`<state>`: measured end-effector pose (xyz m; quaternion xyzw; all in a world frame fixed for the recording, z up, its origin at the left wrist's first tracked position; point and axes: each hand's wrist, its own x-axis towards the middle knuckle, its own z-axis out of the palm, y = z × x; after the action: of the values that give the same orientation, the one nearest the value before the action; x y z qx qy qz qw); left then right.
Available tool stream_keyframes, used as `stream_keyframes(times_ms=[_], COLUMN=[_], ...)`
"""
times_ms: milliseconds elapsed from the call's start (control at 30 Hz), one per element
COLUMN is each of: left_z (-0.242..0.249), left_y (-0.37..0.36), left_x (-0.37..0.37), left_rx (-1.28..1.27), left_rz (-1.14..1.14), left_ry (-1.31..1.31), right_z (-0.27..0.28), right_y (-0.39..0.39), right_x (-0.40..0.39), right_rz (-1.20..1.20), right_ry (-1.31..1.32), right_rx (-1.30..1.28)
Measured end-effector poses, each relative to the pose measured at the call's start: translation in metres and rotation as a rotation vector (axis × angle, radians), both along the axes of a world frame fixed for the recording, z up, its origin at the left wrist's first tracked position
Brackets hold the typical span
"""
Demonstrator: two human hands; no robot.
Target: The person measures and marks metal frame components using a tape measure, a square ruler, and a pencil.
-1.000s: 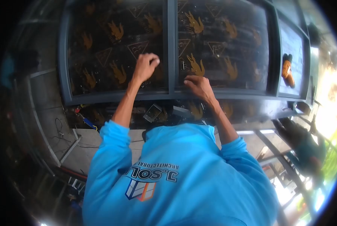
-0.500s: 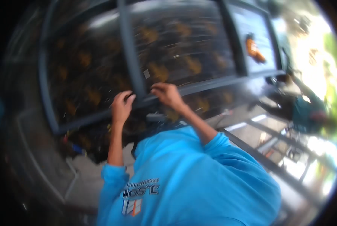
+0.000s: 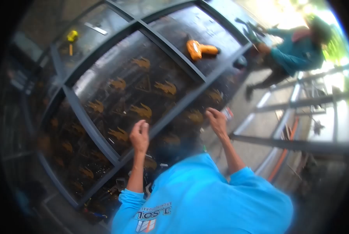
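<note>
My left hand (image 3: 139, 136) is beside the near bar of a grey metal frame (image 3: 174, 109), its fingers curled together. Farther right, my right hand (image 3: 216, 120) hovers over the near edge of the dark work surface (image 3: 135, 93), thumb and fingers drawn together. Whether either hand holds something small I cannot make out. The frame lies on the surface, which is printed with orange-brown shapes. Inside a frame opening at the upper right lies an orange power tool (image 3: 200, 49).
At upper left are a yellow tool (image 3: 72, 37) and a pale flat strip (image 3: 95, 28). A co-worker in a teal top (image 3: 291, 50) bends at the frame's far right corner. More metal frames (image 3: 287, 144) lie at the right.
The view has swung to the right and shows more of the frame and the co-worker. My hands are farther apart, away from the frame's crossbar joint.
</note>
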<state>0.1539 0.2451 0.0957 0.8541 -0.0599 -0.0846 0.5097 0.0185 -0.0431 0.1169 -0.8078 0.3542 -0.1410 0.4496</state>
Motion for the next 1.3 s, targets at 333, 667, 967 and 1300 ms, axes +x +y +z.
stream_keyframes(times_ms=[333, 667, 967, 1300], left_z=[-0.039, -0.065, -0.053, -0.077], left_y=[-0.234, -0.334, -0.308, -0.311], left_x=[0.123, 0.290, 0.417, 0.424], left_rx=[-0.152, 0.214, 0.326, 0.255], left_rz=[0.109, 0.215, 0.180, 0.160], left_ry=[0.040, -0.041, -0.032, -0.004], right_z=[-0.013, -0.036, -0.045, -0.035], right_y=[-0.164, -0.168, -0.168, -0.164], right_x=[0.136, 0.176, 0.181, 0.188], right_rz=[0.580, 0.801, 0.836, 0.839], right_ry=[-0.162, 0.170, 0.109, 0.217], right_rx=[-0.455, -0.479, -0.463, -0.356])
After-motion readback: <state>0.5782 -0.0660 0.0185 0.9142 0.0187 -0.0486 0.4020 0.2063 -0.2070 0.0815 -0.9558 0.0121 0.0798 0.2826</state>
